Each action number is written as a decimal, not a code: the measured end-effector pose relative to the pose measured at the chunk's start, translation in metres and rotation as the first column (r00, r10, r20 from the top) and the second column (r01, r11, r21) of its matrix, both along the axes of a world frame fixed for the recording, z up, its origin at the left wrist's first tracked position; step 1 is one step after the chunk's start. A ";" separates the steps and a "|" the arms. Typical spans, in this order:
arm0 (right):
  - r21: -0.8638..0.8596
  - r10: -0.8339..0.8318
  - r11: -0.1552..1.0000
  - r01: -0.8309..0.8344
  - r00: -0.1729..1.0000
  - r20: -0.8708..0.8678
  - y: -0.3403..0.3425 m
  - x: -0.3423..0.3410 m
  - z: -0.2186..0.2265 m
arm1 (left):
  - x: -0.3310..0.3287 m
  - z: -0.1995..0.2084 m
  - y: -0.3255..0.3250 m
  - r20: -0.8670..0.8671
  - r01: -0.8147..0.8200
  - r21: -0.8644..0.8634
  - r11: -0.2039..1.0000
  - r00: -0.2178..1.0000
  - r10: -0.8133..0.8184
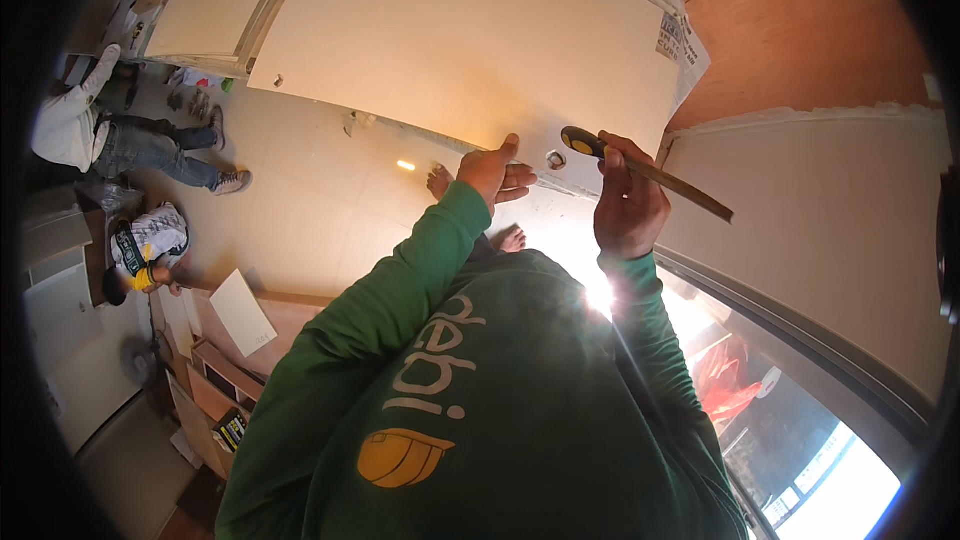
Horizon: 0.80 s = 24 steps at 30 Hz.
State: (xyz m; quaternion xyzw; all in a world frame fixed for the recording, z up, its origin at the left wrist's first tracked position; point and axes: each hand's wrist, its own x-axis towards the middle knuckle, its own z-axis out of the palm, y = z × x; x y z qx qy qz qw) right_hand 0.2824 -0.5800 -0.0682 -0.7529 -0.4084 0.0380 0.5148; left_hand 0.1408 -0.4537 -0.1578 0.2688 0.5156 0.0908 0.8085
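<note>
In front of me a large cream panel [450, 30] lies flat, with round holes along its near edge. My right hand [632, 202] is closed around a hand tool [690, 192] with a black-and-yellow handle and a long flat metal blade. Whether it is a chisel or a file I cannot tell. The handle points left over the panel, the blade away to the right. Just left of the handle is a round hole [556, 159] in the panel. At the panel's near edge my left hand [488, 176] is open, thumb raised and fingers apart, holding nothing.
A second cream panel [215, 0] lies at the far left. One person [150, 145] stands on the left and another [150, 245] is low down below. A small white board [242, 312] leans on wooden pieces. To the right are a pale wall [820, 210] and a bright window.
</note>
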 end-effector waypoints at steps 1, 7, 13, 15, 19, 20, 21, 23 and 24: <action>0.016 0.009 1.000 -0.009 1.000 -0.003 0.000 0.000 -0.003 | 0.001 0.001 0.000 -0.003 0.001 0.001 1.000 1.000 -0.001; -0.089 0.046 0.995 -0.052 0.996 -0.072 -0.007 0.001 -0.026 | 0.002 0.006 0.000 0.007 0.007 0.002 1.000 1.000 -0.007; -0.048 0.079 0.996 -0.075 0.994 0.074 -0.006 0.000 -0.021 | 0.001 0.001 0.000 0.015 -0.002 0.005 1.000 1.000 0.002; -0.128 0.141 0.983 -0.129 0.986 0.085 -0.011 0.003 -0.028 | 0.001 -0.002 -0.001 0.022 -0.012 0.001 1.000 1.000 0.012; 0.035 0.080 0.996 -0.079 0.996 -0.049 -0.003 0.007 -0.004 | -0.002 -0.001 -0.005 0.017 -0.017 -0.012 1.000 1.000 0.017; 0.072 0.102 0.993 -0.098 0.994 -0.046 -0.001 0.008 -0.002 | 0.000 0.001 -0.002 0.018 -0.015 -0.003 1.000 1.000 0.015; 0.103 0.122 0.988 -0.116 0.992 -0.045 -0.002 0.007 -0.001 | -0.001 0.002 -0.002 0.015 -0.020 -0.003 1.000 1.000 0.020; -0.118 0.182 0.979 -0.167 0.975 0.124 -0.011 0.016 -0.030 | 0.003 0.005 -0.003 0.016 -0.014 0.001 1.000 1.000 0.014; -0.143 0.173 0.976 -0.163 0.983 0.064 -0.011 0.014 -0.027 | 0.002 0.002 -0.002 0.023 -0.011 -0.002 1.000 1.000 0.011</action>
